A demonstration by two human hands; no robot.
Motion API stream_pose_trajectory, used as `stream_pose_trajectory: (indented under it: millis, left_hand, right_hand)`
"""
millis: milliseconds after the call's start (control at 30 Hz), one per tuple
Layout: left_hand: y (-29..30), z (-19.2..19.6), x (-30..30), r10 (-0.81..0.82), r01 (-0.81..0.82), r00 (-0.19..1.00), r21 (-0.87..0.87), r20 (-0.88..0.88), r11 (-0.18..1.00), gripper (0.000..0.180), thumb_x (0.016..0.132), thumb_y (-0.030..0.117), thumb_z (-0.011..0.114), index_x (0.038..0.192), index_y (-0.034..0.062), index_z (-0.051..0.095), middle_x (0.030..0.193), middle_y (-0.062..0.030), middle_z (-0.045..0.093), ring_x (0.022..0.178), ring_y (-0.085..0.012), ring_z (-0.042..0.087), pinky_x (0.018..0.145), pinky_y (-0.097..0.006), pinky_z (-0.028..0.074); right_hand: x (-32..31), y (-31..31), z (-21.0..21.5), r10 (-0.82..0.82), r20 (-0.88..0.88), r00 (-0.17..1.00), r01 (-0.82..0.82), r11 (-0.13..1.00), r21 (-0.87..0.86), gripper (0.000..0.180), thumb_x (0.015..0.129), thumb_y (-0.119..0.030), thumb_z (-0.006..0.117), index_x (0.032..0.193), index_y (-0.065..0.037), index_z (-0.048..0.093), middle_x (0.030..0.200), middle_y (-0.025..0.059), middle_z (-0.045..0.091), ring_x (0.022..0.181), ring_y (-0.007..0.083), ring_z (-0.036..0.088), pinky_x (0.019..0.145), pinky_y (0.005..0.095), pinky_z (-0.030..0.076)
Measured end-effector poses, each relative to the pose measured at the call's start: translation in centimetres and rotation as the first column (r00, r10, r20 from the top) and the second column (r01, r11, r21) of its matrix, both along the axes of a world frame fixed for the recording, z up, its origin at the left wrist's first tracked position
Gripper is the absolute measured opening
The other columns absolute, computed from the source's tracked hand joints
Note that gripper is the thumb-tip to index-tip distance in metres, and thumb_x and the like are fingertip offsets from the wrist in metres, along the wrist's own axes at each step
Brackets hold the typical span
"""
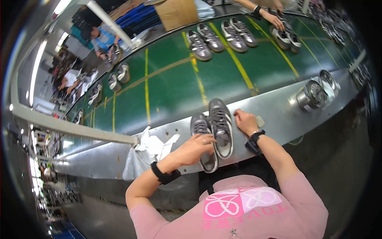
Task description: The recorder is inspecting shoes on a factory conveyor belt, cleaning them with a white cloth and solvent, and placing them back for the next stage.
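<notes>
Two grey sneakers lie side by side on the metal ledge (278,107) in front of me. My left hand (196,148) rests on the left sneaker (202,137), fingers curled over its heel end. The right sneaker (221,125) points toward the green belt. My right hand (245,121) sits just right of that sneaker, fingers bent down on the ledge, near a small pale block (260,121). Both wrists wear black bands.
A green conveyor belt (171,87) with yellow lines carries several more grey sneakers (217,38). Another person's hand (274,19) reaches a pair at the far right. A white plastic bag (143,153) hangs left of me. Metal rollers (314,95) stand on the ledge to the right.
</notes>
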State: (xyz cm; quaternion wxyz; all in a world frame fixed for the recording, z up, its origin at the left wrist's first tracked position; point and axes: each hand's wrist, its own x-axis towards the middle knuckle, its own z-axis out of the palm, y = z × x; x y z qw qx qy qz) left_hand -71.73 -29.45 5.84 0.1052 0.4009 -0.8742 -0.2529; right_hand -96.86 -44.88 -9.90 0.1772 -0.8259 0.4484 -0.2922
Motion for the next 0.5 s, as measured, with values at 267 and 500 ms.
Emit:
stream_pose_trajectory:
  millis: [267,500]
  left_hand:
    - [-9.4,-5.2,0.4,0.557,-0.535,0.809,0.158,-0.187,0.83,0.021,0.094,0.012,0.062,0.112,0.002,0.063,0.111,-0.0187,0.069,0.104,-0.0363,0.066,0.091,-0.043,0.052]
    - [-18.4,-12.1,0.3,0.725,-0.691,0.689,0.3,-0.001,0.657,0.06,0.096,0.046,0.06,0.127,-0.005,0.06,0.116,-0.0288,0.067,0.111,-0.0383,0.064,0.096,-0.042,0.05]
  right_hand:
    - [-0.2,-0.5,-1.5,-0.012,0.015,1.0,0.012,0.999,-0.045,0.009,0.088,-0.016,0.058,0.094,-0.01,0.063,0.076,0.0134,0.07,0.071,0.0347,0.069,0.064,0.0457,0.054]
    - [-0.4,-0.4,-0.9,-0.03,-0.047,0.998,0.029,1.0,-0.008,0.009,0.088,-0.016,0.058,0.096,-0.011,0.06,0.077,0.01,0.07,0.072,0.0307,0.07,0.064,0.0451,0.054]
